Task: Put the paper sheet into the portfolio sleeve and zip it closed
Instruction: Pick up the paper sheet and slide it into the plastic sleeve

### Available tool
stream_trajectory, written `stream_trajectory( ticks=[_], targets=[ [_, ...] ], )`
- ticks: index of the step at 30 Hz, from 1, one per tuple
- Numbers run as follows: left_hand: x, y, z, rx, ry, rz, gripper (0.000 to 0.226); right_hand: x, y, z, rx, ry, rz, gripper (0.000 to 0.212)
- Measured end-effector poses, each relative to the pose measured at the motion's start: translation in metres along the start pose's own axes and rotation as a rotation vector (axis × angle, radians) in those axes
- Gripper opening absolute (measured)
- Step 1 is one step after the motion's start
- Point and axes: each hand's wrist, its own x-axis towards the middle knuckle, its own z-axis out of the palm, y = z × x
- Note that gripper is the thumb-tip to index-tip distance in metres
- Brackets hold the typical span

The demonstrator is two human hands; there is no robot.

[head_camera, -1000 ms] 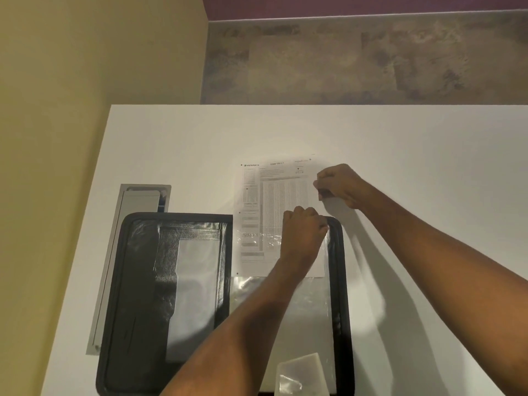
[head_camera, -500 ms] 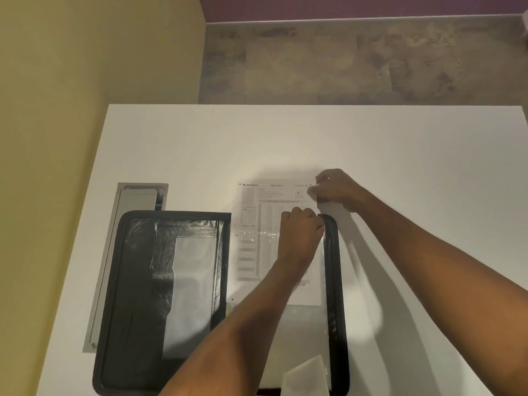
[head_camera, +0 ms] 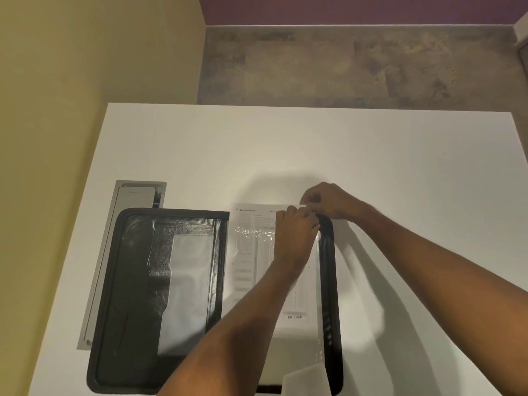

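The sheet has slid lower into the sleeve, mid-frame.
Head view: my right hand pinches its top corner; my left hand curls just beside it at the sleeve mouth, grip hidden. Insertion is nearly done, I reckon. Next I push the last strip in, then zip the portfolio.

The paper sheet carries printed text: a small header line at its top left corner, a table of very fine rows below it, and one short dark word in capital letters near its lower right corner. All of this is too blurred to read with certainty.
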Motion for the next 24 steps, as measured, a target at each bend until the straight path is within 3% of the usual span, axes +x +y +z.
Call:
stream_trajectory(
  ticks=[8, 12, 16, 18, 21, 24],
  targets=[
    [-0.009, 0.000, 0.004, 0.018, 0.157, 0.053, 0.008, -0.016, 0.002, 0.010, -0.152, -0.094, -0.052, 0.036],
    [-0.010, -0.004, 0.006, 0.003, 0.162, 0.077, 0.006, -0.022, 0.003, 0.015, -0.188, -0.172, -0.006, 0.033],
    [-0.010, -0.003, 0.001, -0.029, 0.123, 0.073, 0.008, -0.030, -0.001, 0.016, -0.066, -0.243, 0.020, 0.052],
    [-0.009, -0.003, -0.002, -0.106, 0.094, 0.042, 0.008, -0.035, -0.004, 0.016, -0.060, -0.272, 0.022, 0.046],
    [-0.009, -0.006, -0.015, -0.262, 0.018, 0.035, 0.012, -0.036, -0.006, 0.020, -0.202, -0.189, 0.101, 0.030],
    [-0.012, -0.027, -0.033, -0.191, -0.067, 0.045, 0.021, -0.036, -0.009, 0.029, -0.344, -0.072, 0.105, 0.017]
  ],
)
